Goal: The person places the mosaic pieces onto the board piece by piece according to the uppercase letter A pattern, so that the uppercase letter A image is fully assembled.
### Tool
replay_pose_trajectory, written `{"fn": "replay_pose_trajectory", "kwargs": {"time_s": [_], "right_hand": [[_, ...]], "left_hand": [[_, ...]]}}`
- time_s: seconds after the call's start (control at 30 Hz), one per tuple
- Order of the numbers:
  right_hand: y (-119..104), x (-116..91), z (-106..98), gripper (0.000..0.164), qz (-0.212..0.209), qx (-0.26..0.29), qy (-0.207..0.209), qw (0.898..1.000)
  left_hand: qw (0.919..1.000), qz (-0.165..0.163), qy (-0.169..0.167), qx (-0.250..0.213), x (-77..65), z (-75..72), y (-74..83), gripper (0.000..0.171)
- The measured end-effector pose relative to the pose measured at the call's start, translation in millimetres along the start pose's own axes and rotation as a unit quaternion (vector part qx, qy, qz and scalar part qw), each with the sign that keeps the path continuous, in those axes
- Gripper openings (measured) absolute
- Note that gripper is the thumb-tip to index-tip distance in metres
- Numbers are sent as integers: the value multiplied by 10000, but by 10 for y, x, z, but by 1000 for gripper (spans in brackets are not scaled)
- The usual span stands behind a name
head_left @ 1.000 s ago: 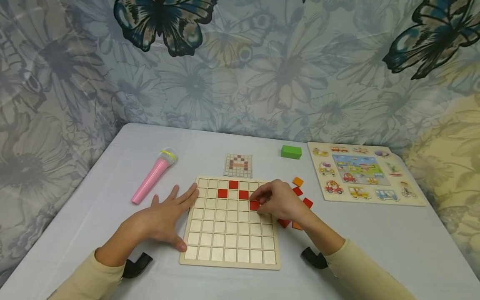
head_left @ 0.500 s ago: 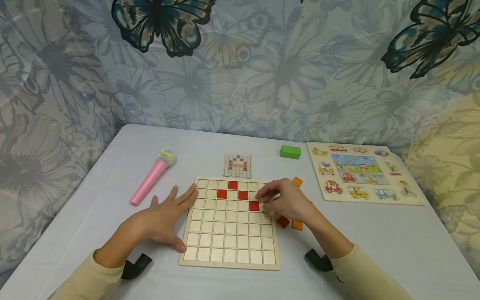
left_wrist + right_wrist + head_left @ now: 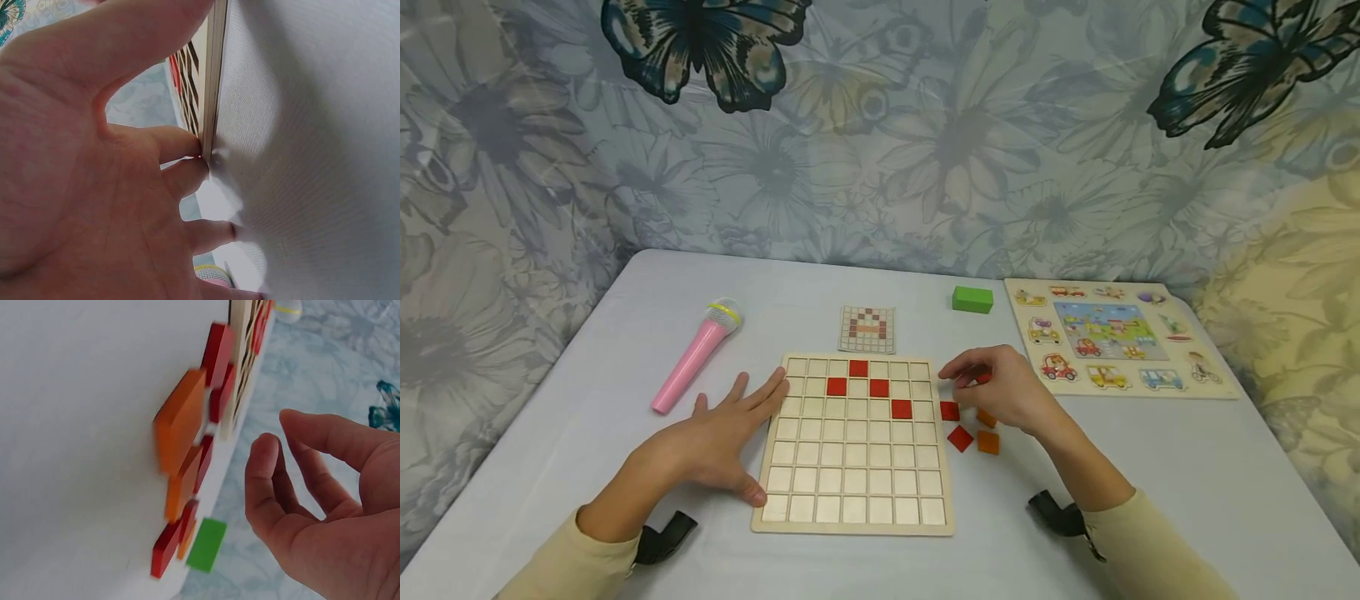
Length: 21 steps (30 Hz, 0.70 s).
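Bracing the grid board (image 3: 856, 455) along its left edge with a spread left hand (image 3: 718, 440), gripping nothing, stretched to the near corner, apparently to stop sliding. Hovering an empty right hand (image 3: 1009, 392), loosely bent, above loose red and orange tiles (image 3: 960, 438), probably laid just beside the board for short reaches. Seeing four red tiles (image 3: 901, 409) seated in upper cells. Noting a pattern card (image 3: 867, 330) just beyond, likely placed for easy glancing; farther back, a green block (image 3: 972, 300).
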State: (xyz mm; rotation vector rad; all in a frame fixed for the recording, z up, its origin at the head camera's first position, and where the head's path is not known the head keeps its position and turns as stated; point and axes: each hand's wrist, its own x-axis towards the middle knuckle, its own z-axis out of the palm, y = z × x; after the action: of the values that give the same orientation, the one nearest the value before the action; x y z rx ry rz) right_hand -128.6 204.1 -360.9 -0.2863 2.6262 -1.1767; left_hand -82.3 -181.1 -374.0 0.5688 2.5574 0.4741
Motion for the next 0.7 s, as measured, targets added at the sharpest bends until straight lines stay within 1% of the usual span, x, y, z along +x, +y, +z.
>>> {"fn": "replay_pose_trajectory", "kwargs": {"time_s": [0.1,0.27,0.4,0.57,0.7], "right_hand": [[46,-26,-65,21,155,-14,63,9999],[153,-58,-174,23,275,-145,197,9993],[232,-63,-239,26,472,-176,292,9983],[319,-41,-272,29,748,-274,356,9962],[366,-14,-281,29,776,-320,421,9956]], "left_hand": [[10000,38,38,21,-2,-5,4,144],[10000,1,23,17,-4,-10,15,144],[10000,0,18,-10,-7,-12,19,143],[10000,16,23,-28,-8,-14,12,143],[10000,31,9,-43,-10,-14,7,143]]}}
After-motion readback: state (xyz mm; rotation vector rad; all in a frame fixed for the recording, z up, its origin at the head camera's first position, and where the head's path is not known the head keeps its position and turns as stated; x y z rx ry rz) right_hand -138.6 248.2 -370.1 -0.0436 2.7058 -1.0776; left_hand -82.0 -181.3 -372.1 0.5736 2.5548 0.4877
